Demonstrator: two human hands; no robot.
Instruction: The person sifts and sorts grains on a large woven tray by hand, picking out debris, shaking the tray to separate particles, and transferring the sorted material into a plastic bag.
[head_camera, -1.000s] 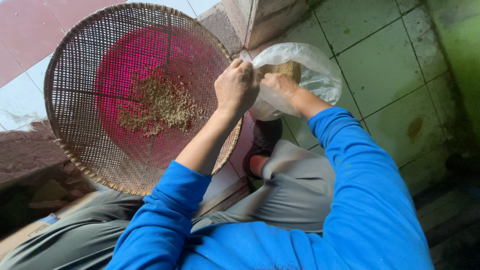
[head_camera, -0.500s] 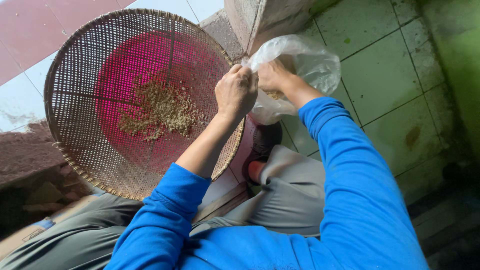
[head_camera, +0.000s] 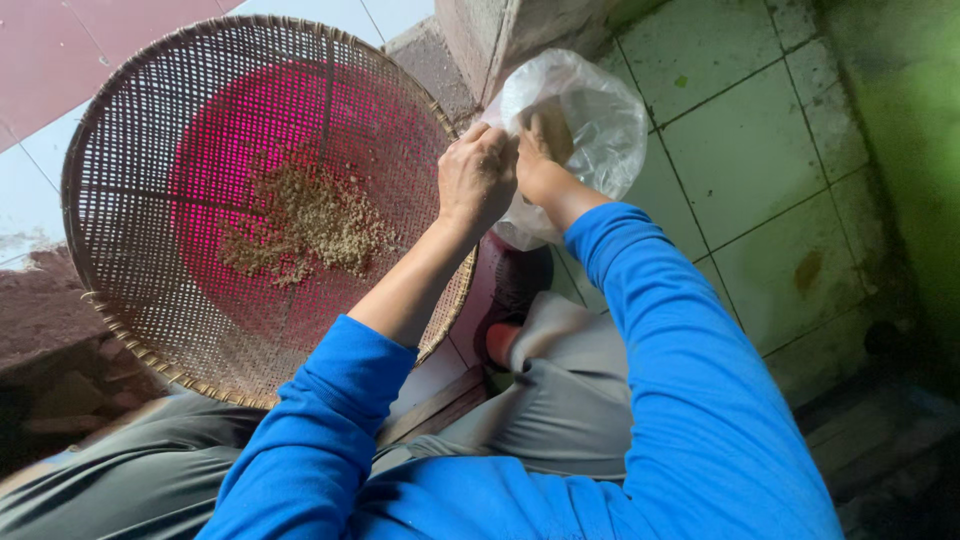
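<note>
A round woven bamboo tray leans over my left knee, with a pink basin showing through its weave and a loose heap of pale brown grain in its middle. My left hand pinches the rim of a clear plastic bag just past the tray's right edge. My right hand is pushed into the bag's mouth, fingers hidden by the plastic, so what it holds cannot be seen. Both arms wear blue sleeves.
Pale green floor tiles spread to the right. A grey concrete block stands behind the bag. Red and white tiles lie beyond the tray. My grey trousers and a red sandal are below.
My right hand has gone deeper into the bag, and the brown grain seen at the bag's mouth a second ago is now hidden. The bag has lifted slightly.
</note>
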